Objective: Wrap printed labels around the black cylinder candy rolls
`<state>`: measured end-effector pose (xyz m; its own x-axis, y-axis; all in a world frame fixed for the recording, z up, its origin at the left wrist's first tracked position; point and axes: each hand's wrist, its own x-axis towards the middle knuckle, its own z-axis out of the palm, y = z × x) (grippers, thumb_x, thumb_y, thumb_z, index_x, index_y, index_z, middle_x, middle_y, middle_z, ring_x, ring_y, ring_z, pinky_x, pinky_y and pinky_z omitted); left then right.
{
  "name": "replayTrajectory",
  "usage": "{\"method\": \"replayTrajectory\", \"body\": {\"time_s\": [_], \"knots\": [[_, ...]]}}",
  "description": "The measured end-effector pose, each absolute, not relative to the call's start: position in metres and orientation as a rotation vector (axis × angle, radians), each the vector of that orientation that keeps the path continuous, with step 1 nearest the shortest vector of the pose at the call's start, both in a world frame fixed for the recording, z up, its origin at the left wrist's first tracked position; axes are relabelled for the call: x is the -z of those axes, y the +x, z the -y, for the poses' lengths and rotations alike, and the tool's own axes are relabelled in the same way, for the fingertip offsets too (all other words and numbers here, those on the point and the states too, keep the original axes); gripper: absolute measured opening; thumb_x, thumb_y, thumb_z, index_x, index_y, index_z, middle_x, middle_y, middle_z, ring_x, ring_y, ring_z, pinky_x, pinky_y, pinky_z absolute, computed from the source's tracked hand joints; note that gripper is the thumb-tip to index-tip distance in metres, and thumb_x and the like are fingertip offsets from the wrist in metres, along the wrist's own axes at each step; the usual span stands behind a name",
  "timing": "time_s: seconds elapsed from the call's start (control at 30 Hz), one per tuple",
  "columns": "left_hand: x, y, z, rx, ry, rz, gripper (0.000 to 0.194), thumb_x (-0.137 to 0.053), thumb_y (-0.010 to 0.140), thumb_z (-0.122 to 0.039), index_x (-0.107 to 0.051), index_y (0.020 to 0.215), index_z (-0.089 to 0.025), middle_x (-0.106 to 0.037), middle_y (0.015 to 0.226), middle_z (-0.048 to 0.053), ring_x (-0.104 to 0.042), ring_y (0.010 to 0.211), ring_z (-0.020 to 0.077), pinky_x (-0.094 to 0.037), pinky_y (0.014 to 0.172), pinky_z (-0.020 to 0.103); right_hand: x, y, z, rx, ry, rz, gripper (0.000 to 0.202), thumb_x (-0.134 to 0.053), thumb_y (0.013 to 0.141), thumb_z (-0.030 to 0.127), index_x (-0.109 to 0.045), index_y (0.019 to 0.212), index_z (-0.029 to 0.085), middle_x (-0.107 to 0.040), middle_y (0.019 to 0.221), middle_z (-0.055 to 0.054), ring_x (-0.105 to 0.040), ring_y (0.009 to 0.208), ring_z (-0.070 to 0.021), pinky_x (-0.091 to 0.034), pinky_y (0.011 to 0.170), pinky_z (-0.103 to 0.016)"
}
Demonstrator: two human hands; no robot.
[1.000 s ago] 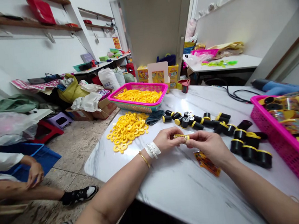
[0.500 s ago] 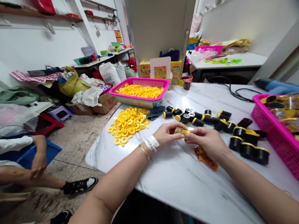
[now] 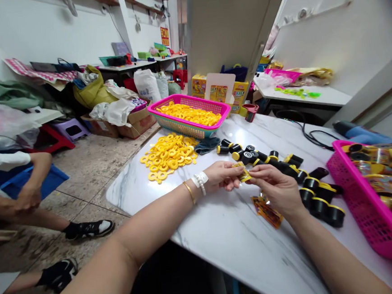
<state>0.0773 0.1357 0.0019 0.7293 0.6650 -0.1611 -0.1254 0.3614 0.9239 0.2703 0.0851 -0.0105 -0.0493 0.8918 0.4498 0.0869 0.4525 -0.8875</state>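
Note:
A small, shiny yellow printed film sleeve (image 3: 245, 175) is held above the marble-patterned table. My left hand (image 3: 223, 175) pinches it between thumb and fingers from the left. From the right, the thumb and fingertips of my right hand (image 3: 275, 188) close on its edge. Below my right hand, partly covered by it, lies a pile of orange printed film pieces (image 3: 266, 211). Beyond both hands are several black cylinders with yellow rims (image 3: 249, 154). Yellow rings (image 3: 169, 153) are heaped loose to the left of my left hand.
A pink-rimmed basket (image 3: 188, 98) of yellow rings stands at the back. On the right, another pink basket (image 3: 360, 206) holds wrapped cylinders, with a blue heat gun (image 3: 364, 131) behind it. A dark cloth (image 3: 207, 146) lies near the rings. Another person's hand (image 3: 28, 198) is at far left.
The view has swung slightly left and down. The yellow sleeve has turned in my fingers and looks flatter, and my left fingers have curled under it.

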Motion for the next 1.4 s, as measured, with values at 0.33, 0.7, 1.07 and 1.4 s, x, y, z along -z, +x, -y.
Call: {"method": "replayTrajectory", "body": {"time_s": [0.33,0.7,1.07,1.4], "knots": [[-0.003,0.083,-0.133,-0.503,0.815,-0.633,0.048,-0.061,0.087,-0.058,-0.062,0.075,-0.011,-0.061,0.051,0.001,-0.048,0.033,0.0065,-0.031,0.036,0.019,0.001,0.256,-0.073,-0.546,-1.003,1.598,0.004,-0.071,0.086,0.024,-0.073,0.09,0.024,-0.06,0.095,-0.004,-0.066,0.075,-0.0167,-0.065,0.068,-0.037],[-0.001,0.083,-0.135,-0.603,0.875,-0.583,0.047,-0.086,0.061,-0.05,-0.062,0.077,-0.012,-0.056,0.056,-0.002,-0.043,0.044,0.0036,-0.023,0.04,0.017,-0.001,0.257,-0.068,-0.53,-0.964,1.666,0.006,-0.07,0.085,0.019,-0.071,0.088,0.025,-0.056,0.096,-0.003,-0.065,0.075,-0.0158,-0.063,0.067,-0.035],[-0.005,0.08,-0.135,-0.697,0.958,-0.745,0.051,-0.08,0.065,-0.056,-0.056,0.08,-0.014,-0.059,0.061,-0.001,-0.042,0.041,0.0045,-0.027,0.04,0.019,-0.002,0.252,-0.07,-0.516,-1.109,1.685,0.037,-0.075,0.082,0.031,-0.067,0.118,0.026,-0.061,0.112,-0.007,-0.069,0.081,-0.0173,-0.065,0.074,-0.035],[-0.013,0.081,-0.128,-0.881,1.396,-0.7,0.04,-0.077,0.076,-0.044,-0.061,0.099,-0.016,-0.06,0.073,-0.002,-0.054,0.058,0.0085,-0.044,0.059,0.023,-0.014,0.25,-0.08,-1.222,-1.175,1.06,0.03,-0.083,0.066,0.041,-0.077,0.083,0.017,-0.076,0.076,-0.005,-0.072,0.069,-0.0189,-0.062,0.072,-0.035]]}}
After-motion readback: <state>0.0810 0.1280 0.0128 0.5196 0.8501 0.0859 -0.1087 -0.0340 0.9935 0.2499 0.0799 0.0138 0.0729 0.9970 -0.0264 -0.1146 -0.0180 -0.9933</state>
